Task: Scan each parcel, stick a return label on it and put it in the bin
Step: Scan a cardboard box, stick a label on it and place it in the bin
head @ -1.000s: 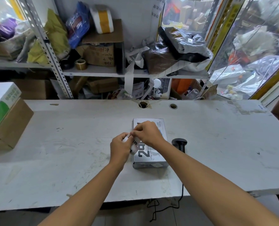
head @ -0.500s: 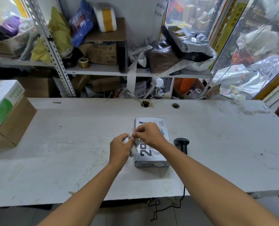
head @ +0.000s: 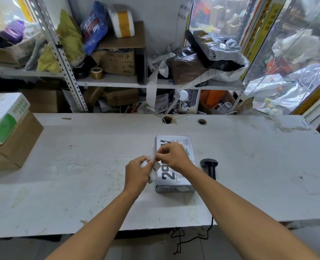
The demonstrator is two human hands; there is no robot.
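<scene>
1. White label strip (head: 152,170) with black print is pinched between both hands, just over the parcel's left edge.
2. Left hand (head: 136,170) grips its lower part; right hand (head: 174,156) pinches the top.
3. Parcel (head: 176,177) lies mid-tabletop (head: 80,166), scanner (head: 209,167) just right.

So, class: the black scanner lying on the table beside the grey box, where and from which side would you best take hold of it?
Grip the scanner by its slim handle, coming from above with the right hand. It lies flat with its head pointing away and its handle toward the table's near edge, clear of the box.
</scene>
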